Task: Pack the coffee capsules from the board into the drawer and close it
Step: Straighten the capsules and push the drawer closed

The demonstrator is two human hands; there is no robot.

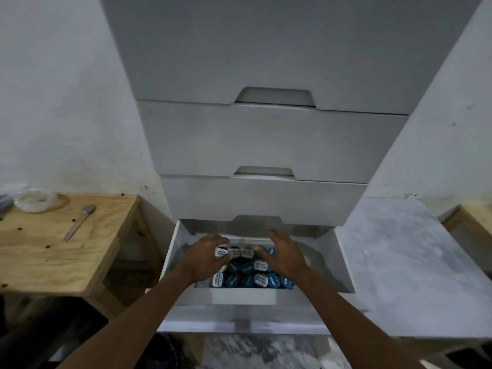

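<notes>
A: Entry: where are the capsules?
B: Capsules (247, 275) sit lids-up in the open bottom drawer (343, 265), with blue and white lids packed touching one another. A row (234, 252) of three more is held above them, between the two hands.

A: Grip?
B: Left hand (205, 258): fingers curled round the row's left end, holding it. Right hand (283, 258): fingers spread and loosely arched, not clenched. Its thumb meets the row's right end.

A: Obstructions?
B: The upper drawers (266, 201) overhang the back of the open one, and both sets of fingertips are near the lowest front's bottom edge. Hands and forearms hide part of the capsules. Whether any lie under the palms cannot be told.

A: Surroundings?
B: On the left is a wooden table (66, 257). It carries a metal tool (80, 222) and a clear dish (36, 201), which are near each other but not touching. On the right, a grey mottled slab (399, 262) lies just beside the drawer. A white wall (66, 102) stands behind.
</notes>
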